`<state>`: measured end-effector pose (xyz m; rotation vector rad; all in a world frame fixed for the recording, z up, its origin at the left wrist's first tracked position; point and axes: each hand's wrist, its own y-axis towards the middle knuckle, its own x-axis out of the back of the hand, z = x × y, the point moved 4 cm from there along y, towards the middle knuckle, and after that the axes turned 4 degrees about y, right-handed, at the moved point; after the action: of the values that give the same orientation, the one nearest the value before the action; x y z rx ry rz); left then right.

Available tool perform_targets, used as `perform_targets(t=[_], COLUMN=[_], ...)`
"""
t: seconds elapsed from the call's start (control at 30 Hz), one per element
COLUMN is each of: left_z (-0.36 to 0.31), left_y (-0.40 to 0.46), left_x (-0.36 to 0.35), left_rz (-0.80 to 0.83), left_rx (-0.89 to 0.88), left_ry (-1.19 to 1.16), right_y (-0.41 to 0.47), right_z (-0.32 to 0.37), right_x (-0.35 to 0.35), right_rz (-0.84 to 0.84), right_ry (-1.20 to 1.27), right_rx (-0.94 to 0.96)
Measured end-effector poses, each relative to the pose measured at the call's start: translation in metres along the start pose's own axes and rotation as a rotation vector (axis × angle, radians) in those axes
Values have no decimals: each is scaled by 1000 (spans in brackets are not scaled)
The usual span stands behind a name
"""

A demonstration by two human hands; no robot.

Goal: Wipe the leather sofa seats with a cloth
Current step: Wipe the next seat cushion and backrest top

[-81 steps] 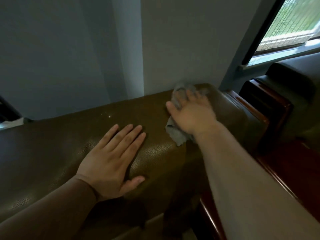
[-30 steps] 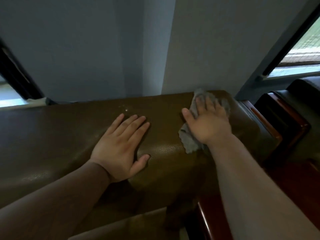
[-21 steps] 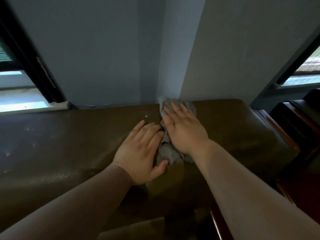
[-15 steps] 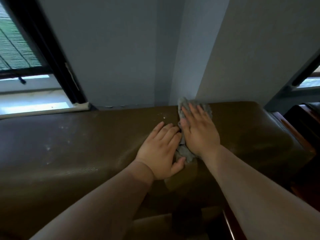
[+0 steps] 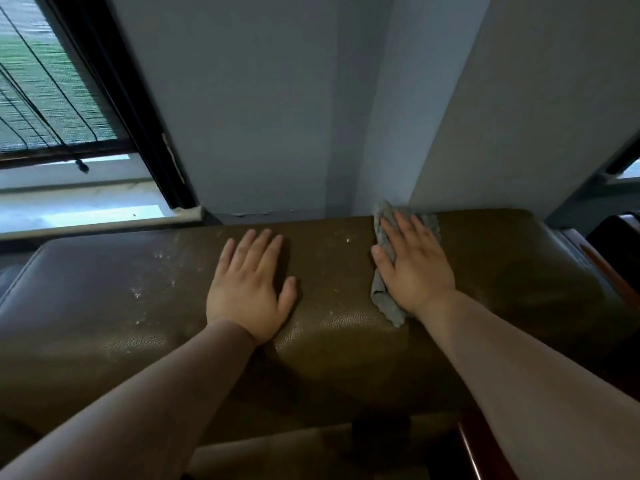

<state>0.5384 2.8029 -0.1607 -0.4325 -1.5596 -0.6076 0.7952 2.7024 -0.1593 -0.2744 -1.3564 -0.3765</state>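
Note:
The top of the brown leather sofa back (image 5: 346,334) runs across the view, against the wall. White dust specks lie on it left of centre. My right hand (image 5: 415,268) presses flat, fingers straight, on a crumpled grey cloth (image 5: 382,299) near the wall corner. The cloth shows beyond my fingertips and below my palm; its middle is hidden under the hand. My left hand (image 5: 251,289) rests flat on the bare leather, a hand's width left of the cloth, holding nothing.
A grey wall (image 5: 263,105) with a corner rises right behind the sofa back. A dark-framed window (image 5: 52,98) with a sill stands at the left. A reddish wooden armrest (image 5: 602,268) lies at the right edge. A seat cushion (image 5: 294,455) shows below.
My view has swung left, bringing the left window in. My right hand slid the cloth left along the sofa top to my left hand; now the left hand lies further left, apart from it.

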Motion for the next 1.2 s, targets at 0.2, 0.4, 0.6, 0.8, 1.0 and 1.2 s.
perform_targets(t=[0.2, 0.4, 0.6, 0.8, 1.0, 1.2], left_z=[6, 8, 8, 10, 11, 12], left_y=[7, 5, 8, 7, 8, 6], left_x=[-13, -16, -11, -12, -11, -6], left_rz=[-2, -3, 37, 59, 67, 65], left_rx=[6, -32, -10, -11, 9, -17], left_ry=[40, -22, 3, -40, -40, -73], right_y=[20, -1, 15, -48, -27, -30], right_z=[25, 132, 22, 128, 32, 161], right_x=[7, -17, 9, -17, 4, -28], right_rz=[140, 248, 174, 202, 145, 130], right_ry=[46, 72, 26, -27, -80, 28], right_rx=[-70, 315, -134, 184, -230, -14])
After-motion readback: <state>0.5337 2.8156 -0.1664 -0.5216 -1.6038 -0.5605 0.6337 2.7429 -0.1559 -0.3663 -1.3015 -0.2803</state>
